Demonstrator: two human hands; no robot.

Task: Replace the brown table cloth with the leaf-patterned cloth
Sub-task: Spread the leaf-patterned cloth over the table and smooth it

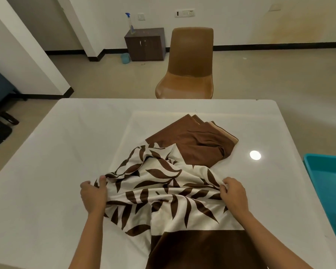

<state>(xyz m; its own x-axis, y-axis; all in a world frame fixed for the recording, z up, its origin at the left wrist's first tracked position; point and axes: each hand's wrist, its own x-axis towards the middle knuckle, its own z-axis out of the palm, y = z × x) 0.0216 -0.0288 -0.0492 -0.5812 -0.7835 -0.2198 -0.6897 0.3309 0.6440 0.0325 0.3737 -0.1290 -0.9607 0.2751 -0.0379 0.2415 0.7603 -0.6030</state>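
Observation:
The leaf-patterned cloth (163,191), white with brown leaves and a dark brown band along its near edge, lies bunched on the white table (47,171) in front of me. My left hand (93,197) grips its left edge, thumb over the fabric. At the cloth's right edge, my right hand (234,195) pinches a fold. Beyond it, at the table's middle, lies the brown table cloth (194,140), folded into a loose stack with several layered corners pointing away from me.
A teal tray (330,181) holding clear items sits at the table's right edge. A brown chair (188,65) stands at the far side. Behind it are a dark cabinet (145,44) with a spray bottle (130,23) on top and a small bucket (125,58) on the floor.

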